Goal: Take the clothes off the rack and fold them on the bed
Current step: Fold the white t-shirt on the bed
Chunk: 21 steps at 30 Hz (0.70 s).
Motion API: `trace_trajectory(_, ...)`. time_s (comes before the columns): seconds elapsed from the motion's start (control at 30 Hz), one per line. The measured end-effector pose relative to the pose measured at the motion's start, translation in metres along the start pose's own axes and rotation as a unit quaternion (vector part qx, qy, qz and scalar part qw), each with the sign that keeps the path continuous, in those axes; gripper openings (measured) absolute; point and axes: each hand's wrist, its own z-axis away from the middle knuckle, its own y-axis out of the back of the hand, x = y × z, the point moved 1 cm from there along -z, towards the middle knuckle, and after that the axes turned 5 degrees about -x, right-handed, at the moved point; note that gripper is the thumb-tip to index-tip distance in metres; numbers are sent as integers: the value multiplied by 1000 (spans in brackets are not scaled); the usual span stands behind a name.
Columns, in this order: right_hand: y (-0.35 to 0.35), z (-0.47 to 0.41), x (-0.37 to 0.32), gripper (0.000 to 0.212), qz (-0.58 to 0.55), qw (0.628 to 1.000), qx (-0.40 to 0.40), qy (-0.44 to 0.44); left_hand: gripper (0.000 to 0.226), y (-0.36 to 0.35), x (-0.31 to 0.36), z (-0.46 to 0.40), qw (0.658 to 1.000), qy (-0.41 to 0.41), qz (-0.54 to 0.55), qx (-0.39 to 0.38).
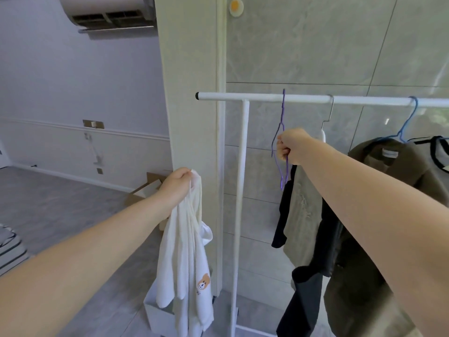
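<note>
1. Far out from the left hand [176,188], at the frame's lower-left edge, a strip of striped bedding [11,246] shows; I take it for the bed where the folding belongs, though too little is visible to be sure.
2. The left hand is clenched around the bunched top of a white T-shirt [187,259] with a small bear print. The shirt is off the rack and hangs straight down below the fist. Its hem dangles near a white box [155,312] on the floor.
3. Just beyond that hand stands the white clothes rack [243,190], its top rail above both hands.
4. The right hand [290,148] pinches a purple wire hanger [281,132], now bare, whose hook sits over the rail above the hand.
5. Beyond the right hand, a grey-and-black garment [301,215] hangs from a white hanger [326,117], then an olive jacket [401,186] on a blue hanger [410,120].
6. Risks, as I judge them: the thin hook could slip off the rail on release and drop. The right forearm lies close across the hanging clothes, so pulling back could drag one loose. The one-fisted grip could let the shirt trail on the floor on the way to the bed.
</note>
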Motion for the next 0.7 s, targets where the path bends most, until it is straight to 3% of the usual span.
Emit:
trace_trajectory(0.07, 3, 0, 6, 35, 43, 999, -3, -4, 32, -1, 2, 0, 1000, -4, 3, 3)
trace_trajectory(0.13, 1, 3, 7, 29, 13, 999, -10, -51, 24, -1, 6, 2, 1000, -2, 5, 8)
trace_trajectory(0.2, -4, 11, 4, 19, 123, 992, 9, -36, 24, 0, 10, 6, 1000, -9, 3, 20)
trace_trajectory(0.3, -12, 28, 6, 56, 376, 916, 98, 98, 27, 9, 14, 17, 999, -28, -12, 42)
trace_trajectory(0.4, -39, 63, 17, 65, 415, 836, 137, 332, 28, 26, 18, 30, 997, -23, -20, 74)
trace_trajectory(0.43, -53, 70, 25, 64, 405, 819, 102, 394, 27, 32, 18, 35, 996, -26, -27, 78)
trace_trajectory(0.5, -86, 88, 43, 63, 397, 803, -45, 442, 23, 47, 17, 47, 995, -30, -48, 82)
trace_trajectory(0.6, -138, 108, 75, 72, 437, 785, -223, 379, 23, 71, 11, 63, 993, -29, -67, 97)
trace_trajectory(0.7, -186, 124, 121, 70, 436, 800, -284, 299, 25, 100, -2, 83, 990, -20, -89, 110)
